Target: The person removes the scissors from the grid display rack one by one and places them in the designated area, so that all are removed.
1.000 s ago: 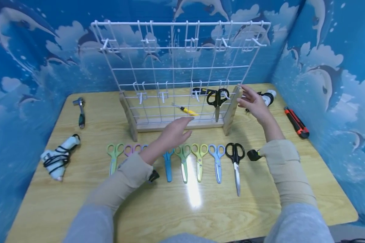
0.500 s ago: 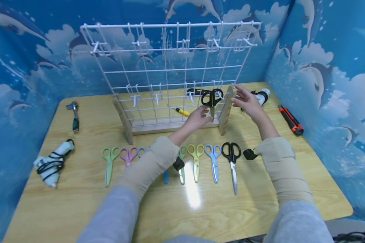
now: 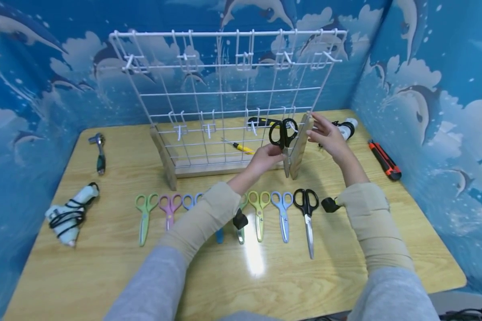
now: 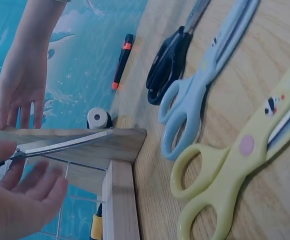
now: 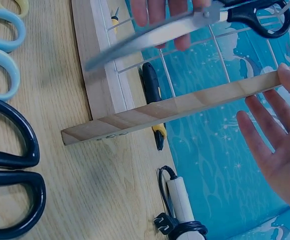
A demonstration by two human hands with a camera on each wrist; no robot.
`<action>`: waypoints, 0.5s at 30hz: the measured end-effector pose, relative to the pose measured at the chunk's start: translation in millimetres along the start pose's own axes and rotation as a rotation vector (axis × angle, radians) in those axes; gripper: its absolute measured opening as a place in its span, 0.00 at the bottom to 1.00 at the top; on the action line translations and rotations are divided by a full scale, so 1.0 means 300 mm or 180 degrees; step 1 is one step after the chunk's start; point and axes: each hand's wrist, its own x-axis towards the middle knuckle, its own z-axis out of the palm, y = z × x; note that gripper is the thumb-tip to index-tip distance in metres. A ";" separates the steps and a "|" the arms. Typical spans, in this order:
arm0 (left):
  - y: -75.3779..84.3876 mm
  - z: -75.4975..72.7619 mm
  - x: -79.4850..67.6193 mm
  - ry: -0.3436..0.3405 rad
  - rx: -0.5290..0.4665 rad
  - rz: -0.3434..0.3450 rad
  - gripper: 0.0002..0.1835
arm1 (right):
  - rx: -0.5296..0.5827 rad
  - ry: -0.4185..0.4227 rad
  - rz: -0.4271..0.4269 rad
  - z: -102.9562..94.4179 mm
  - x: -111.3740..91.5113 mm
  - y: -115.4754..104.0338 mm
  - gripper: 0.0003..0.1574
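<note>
Black-handled scissors (image 3: 283, 137) hang points-down at the lower right hook of a white wire rack (image 3: 221, 93). My left hand (image 3: 265, 159) pinches them near the pivot between thumb and fingers. Their blades (image 5: 170, 32) tilt out from the rack in the right wrist view. A hook end shows at one handle ring; whether it still passes through, I cannot tell. My right hand (image 3: 331, 138) touches the top of the rack's right wooden post (image 3: 300, 147) with its fingers fairly straight, as the left wrist view shows the right hand (image 4: 22, 82) too.
In front of the rack lies a row of scissors, including green (image 3: 144, 218), purple (image 3: 170, 209), yellow (image 3: 259, 214), light blue (image 3: 283, 216) and large black ones (image 3: 306, 218). Around stand a ratchet (image 3: 100, 154), corded tool (image 3: 72, 216), red-black cutter (image 3: 384, 160) and yellow-handled tool (image 3: 243, 148).
My left hand has moved right and up to the hanging scissors and taken hold of them; their blades have swung toward me. The right hand stays at the post. The view has shifted slightly.
</note>
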 end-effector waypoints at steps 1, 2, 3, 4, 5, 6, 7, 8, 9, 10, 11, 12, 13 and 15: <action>0.000 0.001 -0.002 -0.0045 -0.0106 -0.0028 0.16 | -0.0012 0.0006 0.0003 0.001 0.001 0.001 0.37; -0.001 0.003 -0.004 -0.0097 -0.0235 -0.0061 0.15 | -0.0009 0.0009 0.0004 0.001 0.002 0.002 0.37; -0.001 0.004 -0.007 -0.0142 -0.0345 -0.0080 0.15 | -0.0015 0.0011 0.0005 0.002 0.003 0.003 0.36; -0.001 0.004 -0.010 -0.0182 -0.0449 -0.0096 0.14 | -0.0016 0.0010 0.0007 0.002 0.004 0.004 0.37; -0.001 0.003 -0.015 -0.0204 -0.0564 -0.0117 0.14 | -0.0015 0.0013 0.0008 0.002 0.005 0.006 0.37; -0.001 0.003 -0.019 -0.0215 -0.0629 -0.0120 0.15 | -0.0016 0.0014 0.0013 0.002 0.006 0.006 0.37; -0.002 0.001 -0.023 -0.0211 -0.0636 -0.0103 0.15 | -0.0009 0.0013 0.0016 0.002 0.006 0.006 0.37; -0.002 0.000 -0.028 -0.0207 -0.0638 -0.0088 0.15 | 0.0006 0.0013 0.0022 0.002 0.007 0.006 0.38; -0.001 -0.002 -0.033 -0.0192 -0.0624 -0.0063 0.15 | 0.0002 0.0013 0.0027 0.002 0.007 0.005 0.38; -0.001 -0.003 -0.037 -0.0185 -0.0619 -0.0042 0.15 | 0.0020 0.0016 0.0027 0.002 0.007 0.005 0.38; 0.000 -0.005 -0.042 -0.0194 -0.0629 -0.0017 0.15 | 0.0026 0.0017 0.0033 0.002 0.007 0.003 0.39; 0.001 -0.006 -0.047 -0.0207 -0.0632 0.0007 0.15 | 0.0040 0.0018 0.0033 0.002 0.006 0.002 0.38; 0.002 -0.006 -0.052 -0.0211 -0.0653 0.0027 0.15 | 0.0055 0.0016 0.0031 0.002 0.006 0.000 0.38; 0.005 -0.007 -0.062 -0.0247 -0.0716 0.0067 0.14 | 0.0052 0.0017 0.0035 0.003 0.004 -0.002 0.38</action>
